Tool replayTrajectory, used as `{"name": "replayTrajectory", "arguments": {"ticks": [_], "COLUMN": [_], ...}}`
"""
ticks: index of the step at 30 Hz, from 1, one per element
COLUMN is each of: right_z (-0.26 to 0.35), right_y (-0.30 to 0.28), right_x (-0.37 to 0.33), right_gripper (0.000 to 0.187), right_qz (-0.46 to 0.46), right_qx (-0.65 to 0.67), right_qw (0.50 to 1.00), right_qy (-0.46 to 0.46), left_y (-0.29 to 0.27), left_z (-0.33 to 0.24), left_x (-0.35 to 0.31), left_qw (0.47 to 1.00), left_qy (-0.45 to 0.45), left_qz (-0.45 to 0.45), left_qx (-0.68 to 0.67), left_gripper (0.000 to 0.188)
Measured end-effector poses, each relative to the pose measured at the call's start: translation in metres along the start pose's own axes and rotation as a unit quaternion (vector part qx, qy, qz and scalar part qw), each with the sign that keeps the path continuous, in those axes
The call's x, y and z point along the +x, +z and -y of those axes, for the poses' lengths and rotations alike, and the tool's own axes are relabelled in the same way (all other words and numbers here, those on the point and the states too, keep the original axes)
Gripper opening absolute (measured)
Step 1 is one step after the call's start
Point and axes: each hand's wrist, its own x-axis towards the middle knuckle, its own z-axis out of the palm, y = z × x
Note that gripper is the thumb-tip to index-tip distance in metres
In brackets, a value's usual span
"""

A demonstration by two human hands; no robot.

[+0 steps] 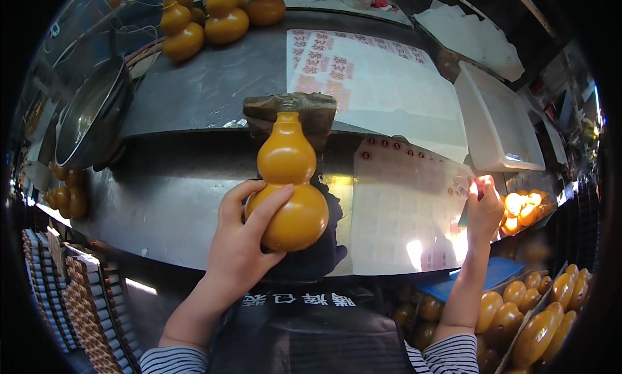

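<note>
My left hand (243, 228) is wrapped round the lower bulb of a glossy yellow-brown gourd-shaped bottle (286, 154). The bottle's narrow neck points away from me, over a worn dark block (317, 112) on the bench. On the right, my right hand (484, 209) has its fingers pinched together at the right edge of a pale sheet of small labels (402, 205). What is between those fingertips is too small and bright to make out. Strong light falls on the sheet near that hand.
Similar gourd bottles (223, 24) stand at the far left, near a large dark pan (94, 112). More printed sheets (382, 82) lie beyond, beside a white plastic tray (502, 124). Boxes of gourd bottles (538, 328) sit low right. Stacked rolls (91, 303) fill the lower left.
</note>
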Motion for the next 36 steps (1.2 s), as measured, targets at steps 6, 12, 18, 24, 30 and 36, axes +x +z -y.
{"name": "replayTrajectory", "arguments": {"ticks": [6, 12, 18, 24, 30, 36], "right_z": [0.068, 0.176, 0.228, 0.227, 0.226, 0.213], "right_y": [-0.037, -0.07, -0.054, -0.031, -0.024, -0.016], "right_x": [-0.014, -0.016, -0.012, -0.021, -0.025, -0.049], "right_gripper": [0.014, 0.012, 0.013, 0.012, 0.01, 0.04], "right_qz": [0.067, 0.262, 0.372, 0.389, 0.323, 0.101], "right_qx": [-0.011, 0.453, 0.601, 0.588, 0.518, 0.384], "right_qw": [0.995, 0.848, 0.694, 0.693, 0.786, 0.896], "right_qy": [-0.066, 0.083, 0.139, 0.148, 0.098, -0.199], "left_y": [0.006, 0.012, -0.002, 0.003, 0.013, 0.012], "left_z": [0.016, 0.036, 0.044, 0.039, 0.034, 0.037], "left_x": [-0.001, -0.004, -0.009, -0.004, 0.0, 0.001], "left_qw": [0.993, 0.989, 0.958, 0.962, 0.971, 0.964], "left_qy": [0.068, 0.061, 0.108, 0.166, 0.128, 0.149], "left_qz": [-0.06, -0.024, -0.057, -0.068, -0.074, -0.105], "left_qx": [-0.074, -0.13, -0.258, -0.208, -0.189, -0.193], "left_gripper": [0.092, 0.092, 0.062, 0.022, 0.026, 0.039]}}
